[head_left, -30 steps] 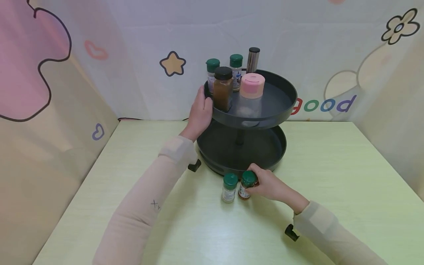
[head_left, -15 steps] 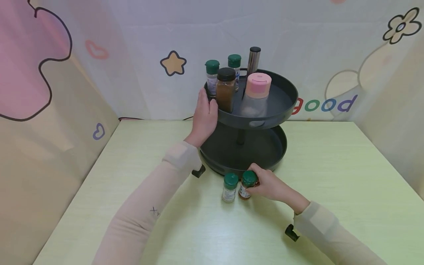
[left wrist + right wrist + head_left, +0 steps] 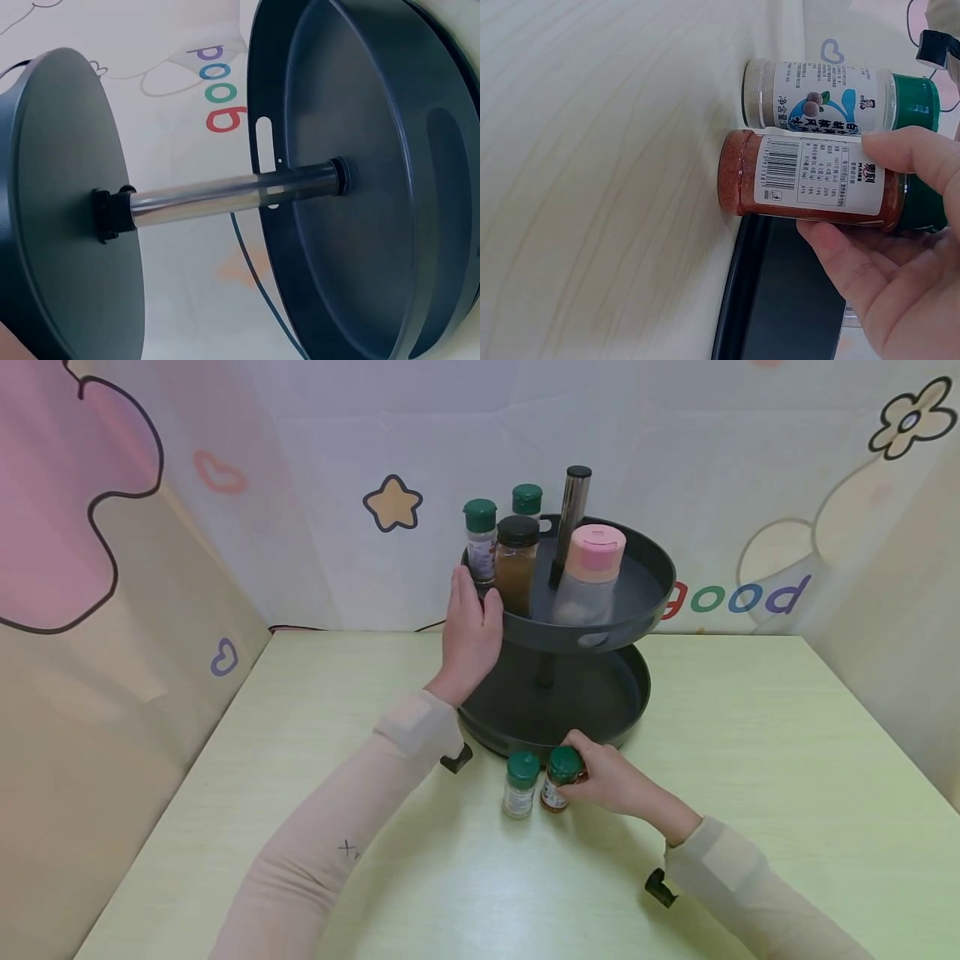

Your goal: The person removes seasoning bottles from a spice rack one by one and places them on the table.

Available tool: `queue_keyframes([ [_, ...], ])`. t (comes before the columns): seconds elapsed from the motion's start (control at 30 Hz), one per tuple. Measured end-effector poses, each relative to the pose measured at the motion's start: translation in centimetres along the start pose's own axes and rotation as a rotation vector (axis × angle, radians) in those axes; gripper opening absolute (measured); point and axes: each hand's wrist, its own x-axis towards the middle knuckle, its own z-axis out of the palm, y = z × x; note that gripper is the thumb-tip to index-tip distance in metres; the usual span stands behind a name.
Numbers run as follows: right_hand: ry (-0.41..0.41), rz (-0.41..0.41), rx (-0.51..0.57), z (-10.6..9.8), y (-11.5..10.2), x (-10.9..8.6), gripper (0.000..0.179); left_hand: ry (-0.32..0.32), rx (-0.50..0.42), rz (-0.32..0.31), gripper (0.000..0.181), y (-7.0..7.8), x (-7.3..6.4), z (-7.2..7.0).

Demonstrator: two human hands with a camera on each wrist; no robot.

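Right hand [image 3: 611,777] is gripping a red spice jar [image 3: 553,797], lower centre of the head view.
Thumb and fingers are pinching the jar, which is standing upright just beside a pale spice jar [image 3: 518,798], at the near edge of the lower tray [image 3: 592,702]; the left hand [image 3: 470,639], fingers extended, is resting against the upper tray [image 3: 637,625], upper centre.

Room to pass over the table [image 3: 750,735] at right, and from that side into the lower tier [image 3: 592,693] — clear up to the central post [image 3: 217,199]. Blocked at left front by the left hand [image 3: 471,639], at front by the pale jar [image 3: 520,789] and, within the right hand [image 3: 611,779], the red jar [image 3: 557,789]. Open above the upper tier [image 3: 647,572] at right; crowded leftward and at front — black-capped jar [image 3: 515,572], pink-capped bottle [image 3: 591,581], green-capped shakers [image 3: 481,542].
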Motion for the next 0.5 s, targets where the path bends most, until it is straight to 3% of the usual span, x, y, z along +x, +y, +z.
queue_keyframes([
  [0.5,-0.006,-0.001,0.006,0.0,0.1,0.0,0.035,0.014,0.013,-0.008,0.066,0.5,-1.4,0.4],
])
